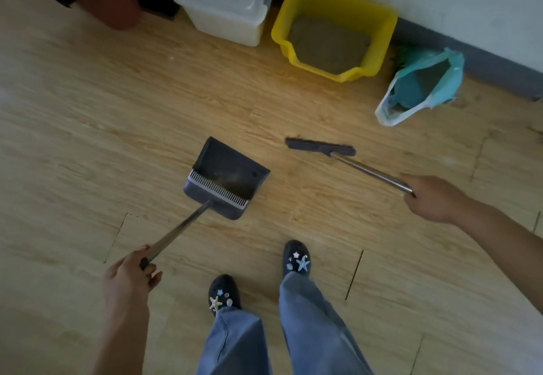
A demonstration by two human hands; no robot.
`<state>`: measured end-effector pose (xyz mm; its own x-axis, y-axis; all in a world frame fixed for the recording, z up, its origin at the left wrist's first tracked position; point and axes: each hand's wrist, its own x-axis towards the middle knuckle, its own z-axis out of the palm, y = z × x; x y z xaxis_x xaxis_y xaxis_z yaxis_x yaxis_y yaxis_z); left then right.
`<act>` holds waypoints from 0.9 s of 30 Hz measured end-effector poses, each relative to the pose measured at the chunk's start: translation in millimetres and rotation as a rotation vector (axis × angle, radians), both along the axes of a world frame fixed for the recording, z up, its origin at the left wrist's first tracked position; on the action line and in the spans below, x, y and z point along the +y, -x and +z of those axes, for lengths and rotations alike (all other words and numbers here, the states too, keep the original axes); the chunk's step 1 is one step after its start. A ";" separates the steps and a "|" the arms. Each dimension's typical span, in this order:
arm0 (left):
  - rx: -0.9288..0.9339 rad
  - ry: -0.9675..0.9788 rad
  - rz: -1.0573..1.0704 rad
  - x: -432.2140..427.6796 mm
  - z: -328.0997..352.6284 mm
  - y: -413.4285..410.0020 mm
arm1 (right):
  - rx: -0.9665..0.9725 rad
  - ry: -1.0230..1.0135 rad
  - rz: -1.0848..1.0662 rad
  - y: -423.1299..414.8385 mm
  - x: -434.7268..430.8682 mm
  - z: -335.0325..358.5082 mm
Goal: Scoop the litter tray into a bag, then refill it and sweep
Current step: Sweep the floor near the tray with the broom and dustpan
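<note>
My left hand (pixel 129 279) grips the long metal handle of a dark grey dustpan (pixel 226 177) that rests on the wooden floor, with some brownish litter inside it. My right hand (pixel 432 198) grips the metal handle of a broom (pixel 320 147), whose dark flat head lies on the floor to the right of the dustpan. The yellow litter tray (pixel 335 1) stands by the wall, holding grey-brown litter. A teal and white plastic bag (pixel 423 86) sits open on the floor to the tray's right with litter inside.
A white lidded plastic bin (pixel 226 1) stands left of the tray. A reddish-brown round object (pixel 111 7) lies at the far left by dark furniture. A grey skirting board (pixel 470 54) runs along the wall. My two feet (pixel 295 258) stand below the dustpan.
</note>
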<state>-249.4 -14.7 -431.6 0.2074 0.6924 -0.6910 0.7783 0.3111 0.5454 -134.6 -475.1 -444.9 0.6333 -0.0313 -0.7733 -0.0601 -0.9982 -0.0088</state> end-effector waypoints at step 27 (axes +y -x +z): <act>0.138 0.030 -0.421 36.6 -23.7 53.2 | 0.102 -0.078 -0.569 121.0 203.9 -50.6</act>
